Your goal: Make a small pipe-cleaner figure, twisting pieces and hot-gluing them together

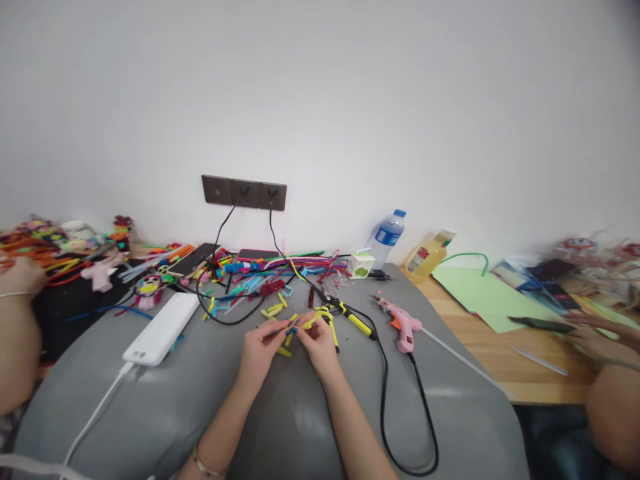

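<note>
My left hand (259, 348) and my right hand (319, 341) meet over the middle of the grey table, fingertips pinched together. Between them is a short yellow pipe cleaner piece (295, 325), mostly covered by the fingers. Dark blue spots show at the fingertips; I cannot tell if they are nails or part of the piece. More short yellow pieces (274, 311) lie just beyond and below the hands. Yellow-handled pliers (357, 323) rest right of my right hand, beside another yellow-handled tool (331, 321).
A pink glue gun (406, 328) with a black cord lies to the right. A white power bank (163, 330) is on the left. Coloured pipe cleaners (310, 263), a bottle (389, 237) and a small box (361, 265) line the wall. Other people's hands (607, 340) work at both sides.
</note>
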Available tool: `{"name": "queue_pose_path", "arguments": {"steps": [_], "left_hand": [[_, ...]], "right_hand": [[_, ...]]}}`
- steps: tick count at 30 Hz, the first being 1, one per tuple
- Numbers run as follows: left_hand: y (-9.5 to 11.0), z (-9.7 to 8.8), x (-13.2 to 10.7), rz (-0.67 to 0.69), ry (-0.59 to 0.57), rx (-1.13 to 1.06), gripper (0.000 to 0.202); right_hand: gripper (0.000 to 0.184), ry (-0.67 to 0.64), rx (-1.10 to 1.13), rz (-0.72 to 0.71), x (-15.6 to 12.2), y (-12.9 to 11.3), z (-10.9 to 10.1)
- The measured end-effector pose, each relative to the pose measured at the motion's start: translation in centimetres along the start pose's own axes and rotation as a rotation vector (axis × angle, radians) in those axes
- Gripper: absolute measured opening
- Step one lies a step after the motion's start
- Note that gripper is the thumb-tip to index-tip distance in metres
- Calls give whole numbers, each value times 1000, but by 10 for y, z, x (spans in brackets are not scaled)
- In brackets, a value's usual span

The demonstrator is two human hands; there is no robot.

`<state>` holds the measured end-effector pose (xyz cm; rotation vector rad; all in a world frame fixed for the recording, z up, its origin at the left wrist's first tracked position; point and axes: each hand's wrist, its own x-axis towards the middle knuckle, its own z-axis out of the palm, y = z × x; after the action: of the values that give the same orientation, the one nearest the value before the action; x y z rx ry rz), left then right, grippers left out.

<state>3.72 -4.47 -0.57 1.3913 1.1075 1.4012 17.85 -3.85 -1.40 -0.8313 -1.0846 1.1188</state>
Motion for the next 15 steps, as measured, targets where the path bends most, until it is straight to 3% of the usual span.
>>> {"name": "queue_pose_path", "arguments": {"steps": [10, 15], "left_hand": [[4, -3, 0, -46, -15, 0, 20], [6, -3, 0, -71, -14, -13, 21]], "right_hand": [[21, 63, 6, -74, 2, -2, 0], [16, 46, 61, -44, 2, 0, -1]]}}
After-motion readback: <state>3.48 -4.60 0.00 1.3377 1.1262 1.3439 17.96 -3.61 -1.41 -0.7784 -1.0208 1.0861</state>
